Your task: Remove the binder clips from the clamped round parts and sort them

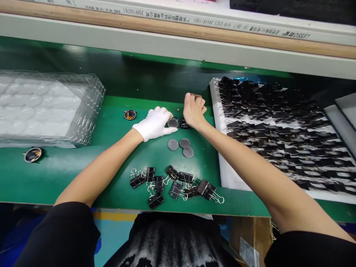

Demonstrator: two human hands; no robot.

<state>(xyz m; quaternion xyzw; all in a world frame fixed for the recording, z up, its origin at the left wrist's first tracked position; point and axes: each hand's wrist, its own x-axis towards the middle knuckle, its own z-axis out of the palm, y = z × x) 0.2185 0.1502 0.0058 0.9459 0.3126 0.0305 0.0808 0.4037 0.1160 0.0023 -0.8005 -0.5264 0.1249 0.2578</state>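
Observation:
My left hand point(156, 124), in a white glove, pinches a small round part point(172, 122) with a grey face and dark rim between thumb and fingers. To its right a black binder clip point(184, 124) lies close against my bare right hand point(194, 111), whose wrist partly covers it. The fingers of that hand are curled, and whatever is inside them is hidden. Just below lie several loose grey discs point(185, 143). Several black binder clips with wire handles point(175, 190) are scattered near the front edge of the green table point(111, 170).
Stacked clear plastic trays point(94, 111) stand at left. Two round parts with amber-and-black insides, one upper point(130, 115) and one lower point(33, 155), lie nearby. On the right, a white foam board point(222, 148) bears rows of black binder clips point(267, 122). A shelf edge point(167, 44) crosses above.

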